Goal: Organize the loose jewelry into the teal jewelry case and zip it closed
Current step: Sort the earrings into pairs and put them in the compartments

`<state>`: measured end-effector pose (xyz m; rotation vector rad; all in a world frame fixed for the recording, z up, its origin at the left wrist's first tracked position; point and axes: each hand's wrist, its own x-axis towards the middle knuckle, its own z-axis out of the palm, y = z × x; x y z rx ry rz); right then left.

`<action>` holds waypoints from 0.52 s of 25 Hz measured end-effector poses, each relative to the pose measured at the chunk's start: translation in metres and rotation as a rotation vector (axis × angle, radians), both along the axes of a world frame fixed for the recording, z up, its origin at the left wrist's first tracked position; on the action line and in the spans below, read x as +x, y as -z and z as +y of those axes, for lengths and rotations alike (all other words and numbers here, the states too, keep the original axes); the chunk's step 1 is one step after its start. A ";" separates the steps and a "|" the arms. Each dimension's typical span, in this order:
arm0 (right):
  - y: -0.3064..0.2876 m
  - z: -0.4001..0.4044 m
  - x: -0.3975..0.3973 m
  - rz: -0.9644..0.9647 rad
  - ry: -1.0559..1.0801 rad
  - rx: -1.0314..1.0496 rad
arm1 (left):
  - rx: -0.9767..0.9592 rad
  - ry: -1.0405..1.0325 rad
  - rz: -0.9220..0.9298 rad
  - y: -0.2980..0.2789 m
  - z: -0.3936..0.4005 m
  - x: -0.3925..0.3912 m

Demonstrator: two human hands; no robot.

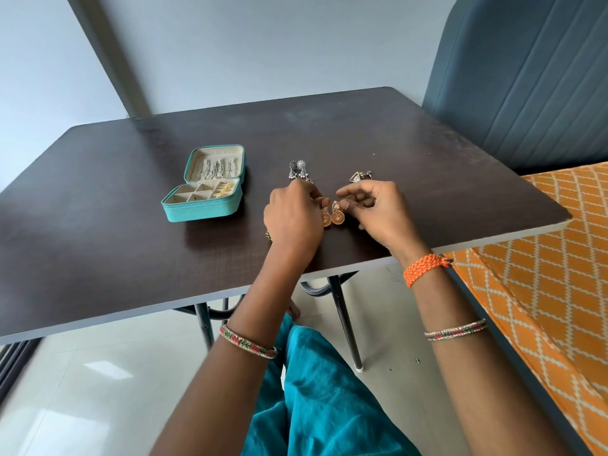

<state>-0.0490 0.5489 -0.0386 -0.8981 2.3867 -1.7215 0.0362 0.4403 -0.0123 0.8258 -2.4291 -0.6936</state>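
Observation:
The teal jewelry case [197, 212] lies open at the table's left, its lid [215, 166] propped up with silver earrings pinned inside and gold pieces in a right compartment. At the table's middle, my left hand [292, 215] and my right hand [375, 209] pinch a pair of gold dome earrings [336, 217] between their fingertips. A silver pair of earrings [297, 169] lies just beyond my left hand. A triangular earring [358, 176] sits beyond my right hand. A small gold-green piece [268, 235] peeks out under my left wrist.
The dark wooden table [131, 258] has its front edge close to my lap. A bed with an orange patterned cover [543, 291] and a blue padded headboard [526, 77] stands at the right. The grey wall is behind.

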 end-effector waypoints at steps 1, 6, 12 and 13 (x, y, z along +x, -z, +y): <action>-0.002 0.002 0.001 -0.028 -0.006 -0.027 | -0.012 0.006 0.022 -0.001 -0.001 0.000; -0.013 0.027 -0.021 -0.178 0.049 -0.136 | -0.026 0.108 0.165 -0.012 -0.012 -0.008; -0.015 0.017 -0.075 -0.093 0.117 -0.007 | 0.025 0.211 0.018 -0.025 -0.012 -0.057; -0.013 0.012 -0.079 -0.050 0.129 0.010 | 0.029 0.224 -0.022 -0.023 -0.013 -0.065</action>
